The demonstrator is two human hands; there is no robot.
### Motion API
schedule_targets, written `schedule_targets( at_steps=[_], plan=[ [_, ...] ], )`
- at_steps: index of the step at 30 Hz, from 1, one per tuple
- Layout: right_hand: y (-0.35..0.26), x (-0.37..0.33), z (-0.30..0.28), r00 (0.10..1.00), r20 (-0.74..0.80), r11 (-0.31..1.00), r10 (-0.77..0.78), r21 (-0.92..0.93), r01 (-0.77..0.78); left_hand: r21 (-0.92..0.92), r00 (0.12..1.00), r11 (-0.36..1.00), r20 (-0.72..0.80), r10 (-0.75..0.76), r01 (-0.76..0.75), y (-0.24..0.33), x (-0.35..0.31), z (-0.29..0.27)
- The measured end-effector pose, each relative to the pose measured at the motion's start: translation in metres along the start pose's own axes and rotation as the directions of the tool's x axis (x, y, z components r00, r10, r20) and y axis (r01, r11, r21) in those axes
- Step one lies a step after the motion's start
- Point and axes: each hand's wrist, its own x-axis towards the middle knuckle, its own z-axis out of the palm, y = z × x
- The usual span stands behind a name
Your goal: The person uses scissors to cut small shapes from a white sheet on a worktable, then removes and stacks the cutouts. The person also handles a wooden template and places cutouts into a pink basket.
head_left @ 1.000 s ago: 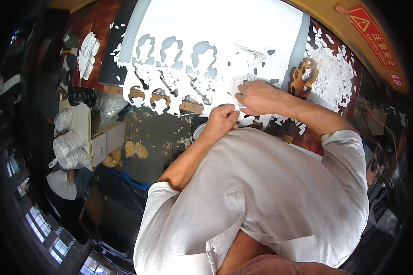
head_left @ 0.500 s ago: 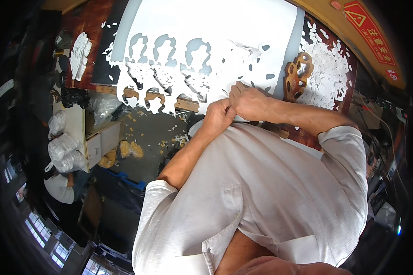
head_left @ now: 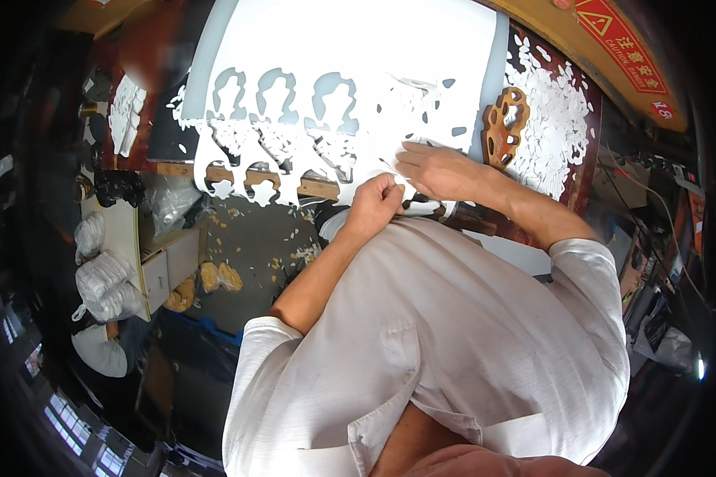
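A large white sheet [head_left: 358, 48] lies over a grey-blue board [head_left: 208, 67], with cut-out shapes and small holes along its near part. My left hand [head_left: 376, 201] is closed in a pinch at the sheet's near edge, close to my shirt; the sheet's edge seems to be between thumb and fingers. Just right of it, my right hand [head_left: 437, 172] lies on the sheet with its fingers stretched out, close to the small holes. A brown cutting die [head_left: 505, 127] with rounded lobes and openings stands on the board's right edge, beyond my right hand.
Loose white cut pieces [head_left: 553, 119] cover the table at right. More white pieces [head_left: 127, 115] are stacked at far left. A yellow machine edge with a red warning label [head_left: 622, 44] borders the right. Bundles [head_left: 107, 278], a cabinet and another person [head_left: 99, 350] are at lower left.
My right hand has flattened onto the sheet, its fingers straighter and a little apart from my left hand. The left stays pinched at the edge. The whole view has shifted slightly.
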Motion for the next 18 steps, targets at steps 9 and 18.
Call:
schedule_targets(
  at_steps=[9,18],
  plan=[
    [0.038,-0.007,-0.13,0.625,-0.482,0.758,0.614,0.582,-0.296,0.484,0.987,0.87,0.072,-0.145,0.092,0.026,-0.017,-0.032],
    [0.032,0.104,-0.217,0.56,-0.771,0.887,0.304,0.444,0.129,0.466,0.994,0.88,-0.009,0.111,-0.094,0.027,0.002,-0.072]
  ],
)
